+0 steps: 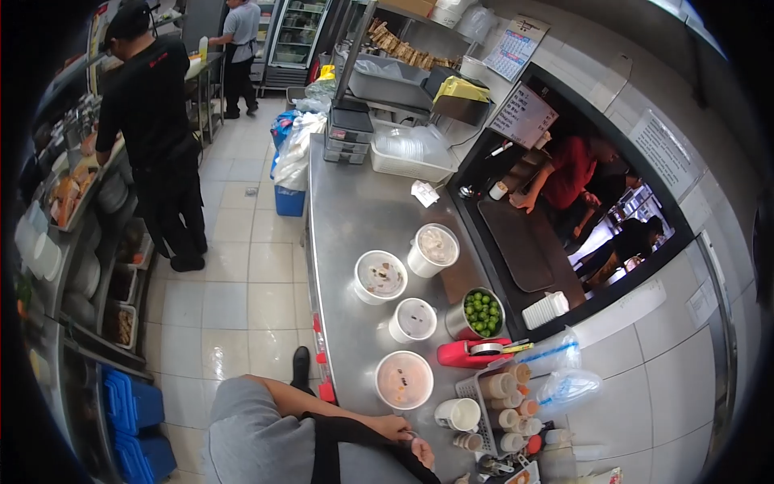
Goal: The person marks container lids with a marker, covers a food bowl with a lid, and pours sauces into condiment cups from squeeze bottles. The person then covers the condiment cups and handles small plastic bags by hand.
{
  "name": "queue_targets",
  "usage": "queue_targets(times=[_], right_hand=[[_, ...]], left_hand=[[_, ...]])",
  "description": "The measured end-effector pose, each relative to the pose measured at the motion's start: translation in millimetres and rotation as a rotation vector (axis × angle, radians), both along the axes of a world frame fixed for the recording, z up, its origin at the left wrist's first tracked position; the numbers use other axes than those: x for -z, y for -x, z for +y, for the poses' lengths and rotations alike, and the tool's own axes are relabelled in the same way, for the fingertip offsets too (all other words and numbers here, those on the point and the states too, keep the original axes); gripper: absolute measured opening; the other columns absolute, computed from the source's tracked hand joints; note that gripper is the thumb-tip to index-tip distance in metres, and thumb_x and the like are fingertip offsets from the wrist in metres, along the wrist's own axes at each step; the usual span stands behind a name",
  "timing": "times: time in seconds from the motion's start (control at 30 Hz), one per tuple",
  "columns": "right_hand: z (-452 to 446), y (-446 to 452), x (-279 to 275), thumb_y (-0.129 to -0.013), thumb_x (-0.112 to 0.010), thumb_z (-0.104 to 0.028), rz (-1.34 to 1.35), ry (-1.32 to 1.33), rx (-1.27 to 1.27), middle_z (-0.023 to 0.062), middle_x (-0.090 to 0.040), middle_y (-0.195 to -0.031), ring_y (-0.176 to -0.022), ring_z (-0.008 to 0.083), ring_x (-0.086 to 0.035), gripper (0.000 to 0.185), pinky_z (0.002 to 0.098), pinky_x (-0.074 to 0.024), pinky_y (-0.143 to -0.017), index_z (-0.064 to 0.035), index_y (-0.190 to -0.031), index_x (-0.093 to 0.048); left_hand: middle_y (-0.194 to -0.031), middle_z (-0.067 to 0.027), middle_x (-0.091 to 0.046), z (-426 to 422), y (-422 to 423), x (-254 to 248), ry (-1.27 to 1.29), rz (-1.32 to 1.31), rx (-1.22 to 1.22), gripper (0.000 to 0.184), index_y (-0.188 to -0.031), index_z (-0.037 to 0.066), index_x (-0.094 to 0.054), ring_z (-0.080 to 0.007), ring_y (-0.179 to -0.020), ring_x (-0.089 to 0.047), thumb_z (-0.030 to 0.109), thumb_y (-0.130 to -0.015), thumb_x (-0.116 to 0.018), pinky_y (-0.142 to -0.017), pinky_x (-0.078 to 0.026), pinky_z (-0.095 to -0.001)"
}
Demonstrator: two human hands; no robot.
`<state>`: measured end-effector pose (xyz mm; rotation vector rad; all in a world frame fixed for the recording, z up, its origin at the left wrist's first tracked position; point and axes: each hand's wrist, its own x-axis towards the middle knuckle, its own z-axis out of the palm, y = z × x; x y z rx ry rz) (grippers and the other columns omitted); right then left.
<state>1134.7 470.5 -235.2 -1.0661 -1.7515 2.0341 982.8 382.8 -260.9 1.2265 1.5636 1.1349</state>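
At the bottom of the view, my left hand (392, 427) and my right hand (421, 453) are close together at the counter's near edge. Fingers on both are curled, and whatever they hold is too small or hidden to make out. Just ahead stands a white tub with a reddish content under its lid (404, 381). To the right are an open white container (458, 415) and a small jar (468, 441). Farther up the steel counter (343, 234) are a smaller lidded tub (414, 320), a tub with brown contents (380, 277) and a tub with pale contents (434, 249).
A metal pot of green citrus fruit (482, 313), a red tape dispenser (472, 352) and a grey basket of bottles (486, 411) line the wall side. Beyond is a pass-through window with a dark tray (516, 246). A person in black (153, 121) works at left.
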Motion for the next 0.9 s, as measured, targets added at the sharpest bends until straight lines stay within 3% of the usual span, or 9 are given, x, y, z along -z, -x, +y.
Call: queue_targets(times=[0.13, 0.27, 0.33, 0.43, 0.53, 0.63, 0.7, 0.77, 0.9], right_hand=[[6.0, -2.8, 31.3, -0.092, -0.052, -0.021, 0.088, -0.151, 0.033, 0.0117, -0.062, -0.082, -0.071, 0.0199, -0.063, 0.024, 0.0338, -0.0558, -0.058, 0.0028, -0.097, -0.053], [12.3, -2.6, 33.1, -0.087, -0.059, -0.026, -0.17, -0.52, -0.058, 0.0135, -0.062, -0.079, -0.073, 0.027, -0.063, 0.034, 0.0379, -0.0521, -0.064, 0.0033, -0.104, -0.054], [2.8, -2.0, 13.6, -0.083, -0.064, -0.029, -0.317, -0.791, -0.033, 0.0153, -0.06, -0.082, -0.074, 0.0316, -0.061, 0.041, 0.0406, -0.0493, -0.066, 0.0016, -0.109, -0.054], [-4.1, -2.7, -22.4, -0.076, -0.069, -0.034, -0.4, -0.898, 0.098, 0.0173, -0.056, -0.088, -0.081, 0.0384, -0.055, 0.049, 0.0462, -0.0449, -0.072, -0.0026, -0.11, -0.055], [-1.2, -23.9, -35.2, -0.071, -0.072, -0.034, -0.589, -1.348, 0.033, 0.0177, -0.053, -0.092, -0.087, 0.0382, -0.051, 0.053, 0.0485, -0.0424, -0.074, -0.0045, -0.112, -0.055], [3.7, -29.8, -32.8, -0.067, -0.073, -0.028, -0.656, -1.348, 0.022, 0.021, -0.054, -0.096, -0.093, 0.0404, -0.051, 0.054, 0.0479, -0.0415, -0.081, -0.004, -0.112, -0.055], [12.6, -28.0, -18.7, -0.067, -0.072, -0.026, -0.592, -1.241, -0.007, 0.0217, -0.054, -0.098, -0.093, 0.0404, -0.051, 0.054, 0.0472, -0.0419, -0.082, -0.004, -0.112, -0.055], [21.6, -39.3, -3.6, -0.066, -0.072, -0.025, -0.526, -1.14, -0.04, 0.0225, -0.054, -0.099, -0.094, 0.0405, -0.051, 0.053, 0.0465, -0.0422, -0.082, -0.004, -0.112, -0.055], [31.5, -61.2, 16.2, -0.066, -0.072, -0.021, -0.39, -0.997, -0.085, 0.024, -0.054, -0.103, -0.095, 0.0406, -0.052, 0.052, 0.045, -0.0428, -0.084, -0.004, -0.112, -0.055]], left_hand=[[-0.083, -0.0204, -0.063, 12.7, 2.5, 26.0, -0.027, 0.093, 0.015, 0.037, -0.095, 0.0, -0.059, -0.0349, -0.08, -0.062, 0.036, -0.086, -0.053, -0.069, -0.047, -0.0418], [-0.085, -0.0212, -0.063, 9.4, 3.9, 27.7, -0.003, 0.041, 0.049, 0.035, -0.096, 0.001, -0.06, -0.0353, -0.08, -0.062, 0.034, -0.086, -0.053, -0.07, -0.047, -0.0425], [-0.086, -0.0219, -0.063, 5.0, 1.9, 21.6, -0.022, -0.014, 0.07, 0.034, -0.097, 0.001, -0.06, -0.036, -0.081, -0.062, 0.032, -0.086, -0.053, -0.071, -0.047, -0.0424], [-0.087, -0.0224, -0.062, -2.2, 4.0, 4.4, 0.011, 0.072, 0.132, 0.027, -0.095, 0.003, -0.06, -0.0371, -0.083, -0.061, 0.027, -0.084, -0.053, -0.074, -0.047, -0.0441], [-0.084, -0.0233, -0.06, 3.1, 0.5, 30.0, -0.159, 0.267, 0.104, 0.022, -0.09, 0.004, -0.061, -0.0381, -0.083, -0.06, 0.023, -0.084, -0.053, -0.077, -0.047, -0.0457], [-0.089, -0.0255, -0.055, 11.1, -15.3, 50.3, -0.184, 0.357, 0.205, 0.022, -0.085, 0.002, -0.058, -0.0405, -0.089, -0.057, 0.023, -0.086, -0.052, -0.078, -0.045, -0.048], [-0.091, -0.0258, -0.055, 12.8, 9.1, 45.4, -0.227, 0.384, 0.125, 0.022, -0.086, 0.001, -0.057, -0.0414, -0.089, -0.056, 0.023, -0.086, -0.052, -0.078, -0.045, -0.0482], [-0.091, -0.0254, -0.055, 5.9, -8.9, 34.3, -0.25, 0.248, -0.088, 0.02, -0.086, 0.0, -0.056, -0.0417, -0.088, -0.057, 0.02, -0.084, -0.053, -0.076, -0.045, -0.0483], [-0.082, -0.0228, -0.058, 8.9, -8.4, 34.1, -0.104, 0.175, 0.027, 0.016, -0.085, -0.001, -0.055, -0.0389, -0.086, -0.058, 0.014, -0.079, -0.055, -0.075, -0.045, -0.0473]])
